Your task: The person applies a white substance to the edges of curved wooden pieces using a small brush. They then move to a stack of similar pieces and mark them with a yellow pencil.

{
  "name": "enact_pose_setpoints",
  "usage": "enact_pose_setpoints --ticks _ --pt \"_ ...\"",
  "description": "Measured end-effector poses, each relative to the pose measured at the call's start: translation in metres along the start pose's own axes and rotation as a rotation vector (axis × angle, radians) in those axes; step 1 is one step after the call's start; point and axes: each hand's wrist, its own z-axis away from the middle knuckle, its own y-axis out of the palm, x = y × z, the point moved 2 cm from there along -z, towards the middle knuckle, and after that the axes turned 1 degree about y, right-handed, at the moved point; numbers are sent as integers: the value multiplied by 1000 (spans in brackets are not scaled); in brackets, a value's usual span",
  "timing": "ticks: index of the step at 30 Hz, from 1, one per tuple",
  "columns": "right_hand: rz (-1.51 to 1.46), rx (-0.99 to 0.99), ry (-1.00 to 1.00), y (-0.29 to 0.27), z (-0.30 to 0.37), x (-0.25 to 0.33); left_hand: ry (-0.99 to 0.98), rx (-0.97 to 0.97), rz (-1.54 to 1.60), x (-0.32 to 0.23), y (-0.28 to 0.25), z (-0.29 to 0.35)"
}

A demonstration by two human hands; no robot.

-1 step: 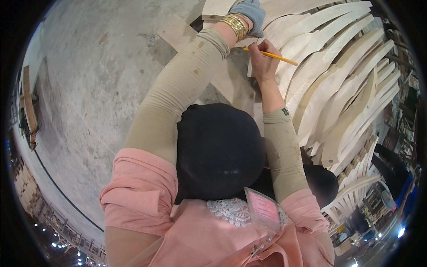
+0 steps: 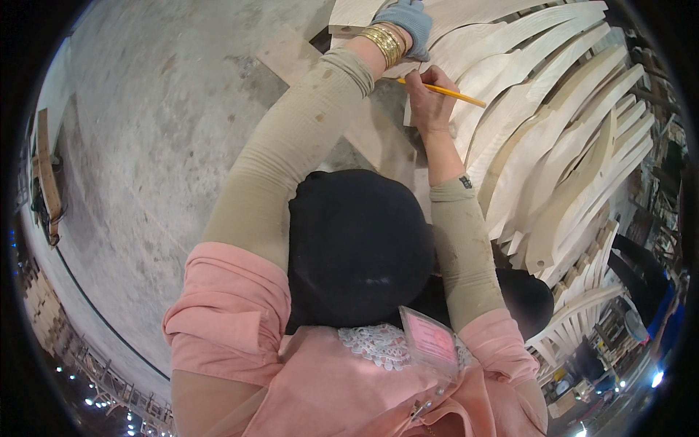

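Note:
My right hand (image 2: 431,98) is bare and pinches a yellow pencil (image 2: 466,97). The pencil's point reaches left to the edge of a pale curved wooden piece (image 2: 445,52). Just beyond it, my left hand (image 2: 408,25), in a grey knit glove, lies on the same pale wood with its fingers stretched out, partly cut off by the top of the view. Gold bangles (image 2: 384,44) circle the left wrist. Many similar curved wooden slats (image 2: 524,138) lie side by side to the right of my right hand.
A flat plank (image 2: 291,54) lies on the grey concrete floor (image 2: 167,124) beneath my left forearm. My dark-clad knee (image 2: 360,247) rises between my arms. More slatted wooden parts (image 2: 575,320) stand at the right, near a person in blue (image 2: 659,313). A brown wooden frame (image 2: 47,175) stands far left.

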Motion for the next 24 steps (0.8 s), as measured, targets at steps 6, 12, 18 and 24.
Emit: enact_pose_setpoints --ticks 6,12,18,24 --pt "-54 -35 40 3 -3 -1 46 16 -51 -3 -1 3" --pt "-82 -18 108 4 -1 2 18 72 -36 2 -7 -1" --pt "-14 -39 21 -3 -2 1 10 43 9 -10 -7 0" --pt "-458 -11 202 -19 14 7 144 16 -116 -4 1 -2"
